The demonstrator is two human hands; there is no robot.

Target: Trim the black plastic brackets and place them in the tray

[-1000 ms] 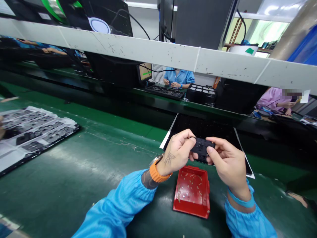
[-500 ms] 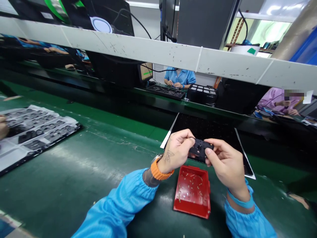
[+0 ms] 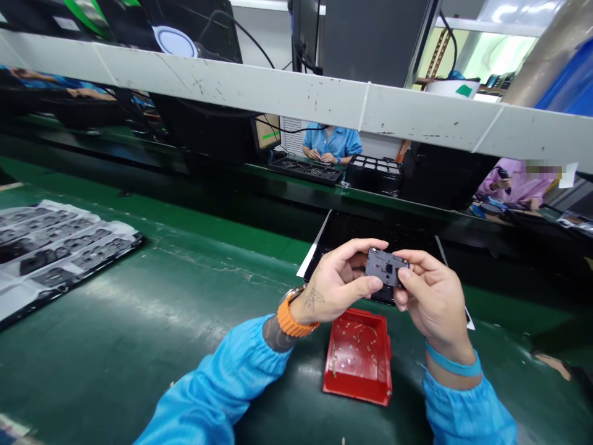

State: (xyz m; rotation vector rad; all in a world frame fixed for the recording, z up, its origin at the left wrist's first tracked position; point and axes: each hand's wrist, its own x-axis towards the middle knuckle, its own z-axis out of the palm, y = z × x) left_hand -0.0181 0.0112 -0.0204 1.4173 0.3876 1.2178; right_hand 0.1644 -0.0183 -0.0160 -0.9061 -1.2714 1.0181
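Between my two hands is a small flat black plastic part [image 3: 385, 267] with cutouts in it, held up above the bench. My left hand [image 3: 345, 278] grips its left end, the thumb low and the fingers along the top edge. At the right end my right hand [image 3: 428, 290] pinches it between thumb and fingers. Below the part stands a red plastic bin [image 3: 359, 389] with several tiny light-coloured pieces in it. Behind my hands lies a black sheet or tray [image 3: 356, 228] with white edges, partly covered by them.
On the left of the green bench [image 3: 185, 340] lies a tray [image 3: 28, 290] of dark moulded parts in white rows. A pale shelf beam [image 3: 278, 89] crosses above. Across the bench a person in blue [image 3: 336, 145] works, and another in pink [image 3: 523, 185] sits to the right.
The black part has been tilted so its flat, greyer face shows. My left thumb has moved down to its lower edge. The other person's hand at the far left is gone from view.
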